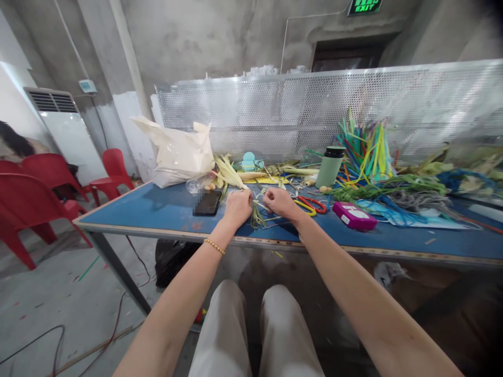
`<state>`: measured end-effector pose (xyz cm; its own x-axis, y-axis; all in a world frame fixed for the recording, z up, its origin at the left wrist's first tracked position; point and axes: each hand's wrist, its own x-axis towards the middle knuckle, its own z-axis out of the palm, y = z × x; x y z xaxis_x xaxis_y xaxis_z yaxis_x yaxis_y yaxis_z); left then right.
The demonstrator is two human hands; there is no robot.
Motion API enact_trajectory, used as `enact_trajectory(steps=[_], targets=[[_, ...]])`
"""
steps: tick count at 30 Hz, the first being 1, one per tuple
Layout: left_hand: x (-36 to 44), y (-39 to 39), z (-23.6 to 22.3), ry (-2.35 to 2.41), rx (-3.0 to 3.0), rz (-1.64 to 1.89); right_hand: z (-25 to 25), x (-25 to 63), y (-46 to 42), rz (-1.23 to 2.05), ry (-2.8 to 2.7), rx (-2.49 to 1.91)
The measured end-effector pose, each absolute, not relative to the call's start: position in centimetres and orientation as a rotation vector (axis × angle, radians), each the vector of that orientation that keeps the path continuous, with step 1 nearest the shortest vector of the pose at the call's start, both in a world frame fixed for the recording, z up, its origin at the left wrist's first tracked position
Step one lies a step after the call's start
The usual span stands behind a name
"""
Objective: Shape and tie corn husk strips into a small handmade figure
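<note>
Left of centre, a plastic bag (183, 154); right of centre, a capped green bottle (329, 171); contents hidden. Mid-frame, green strips (257, 216) between left hand (238, 205) and right hand (281, 202), fingers curled closed, any grip unclear.

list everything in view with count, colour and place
table: one, blue top, centre
plastic bag: one, whitish, table's left
phone: one, black, front left
container: one, clear, behind phone
flask: one, green, right of centre
scissor handles: count unclear, red and yellow, near flask
pack: one, purple, front right
strips: many, multicoloured, beside flask
cords: many, green, grey, blue, right
husks: several, pale yellowish, centre
strands: several, greenish, front centre
perforated panel: one, grey, behind table
chairs: several, red, far left
air conditioner: one, white, left
exit sign: one, green, top right
person: one, cut off, left edge
trousers: one pair, beige, bottom
hands: two, bare, front centre
</note>
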<state>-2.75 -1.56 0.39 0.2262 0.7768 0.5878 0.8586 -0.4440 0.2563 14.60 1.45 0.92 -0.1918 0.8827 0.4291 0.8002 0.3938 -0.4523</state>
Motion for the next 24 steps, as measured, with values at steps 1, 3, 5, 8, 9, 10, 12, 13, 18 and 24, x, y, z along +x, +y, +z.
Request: enact_trajectory(steps=[1,3,5,8,9,10,12,13,18,24], targets=[[-2.7,-1.6,0.4,-1.593,-2.355,-0.993,0.8,14.7,1.5,0.083,-2.041,-1.443],[-2.7,-1.6,0.3,-1.598,-2.357,-0.943,0.7,14.8,1.6,-0.085,-2.072,-1.470],[-2.6,-1.5,0.2,-1.605,-2.364,-0.900,0.5,14.7,1.5,-0.204,-2.096,-1.506],[-2.4,-1.2,0.2,-1.660,-2.342,-0.857,0.4,14.5,1.5,-0.261,-2.113,-1.558],[-2.4,-1.1,0.2,-1.685,-2.322,-0.850,0.3,14.6,1.6,-0.256,-2.108,-1.547],[-2.4,-1.0,0.2,-1.707,-2.302,-0.844,0.2,14.6,1.7,-0.241,-2.103,-1.513],[-2.5,-0.8,0.2,-1.747,-2.264,-0.834,0.1,14.7,2.0,-0.193,-2.096,-1.390],[-2.6,-0.7,0.2,-1.762,-2.254,-0.829,0.1,14.7,2.2,-0.165,-2.098,-1.311],[-2.5,-0.7,-0.1,-1.773,-2.271,-0.823,0.5,13.8,2.2,-0.027,-2.035,-0.953],[-2.1,-1.0,-0.2,-1.737,-2.308,-0.843,0.8,12.8,1.1,0.716,-1.866,-0.906]])
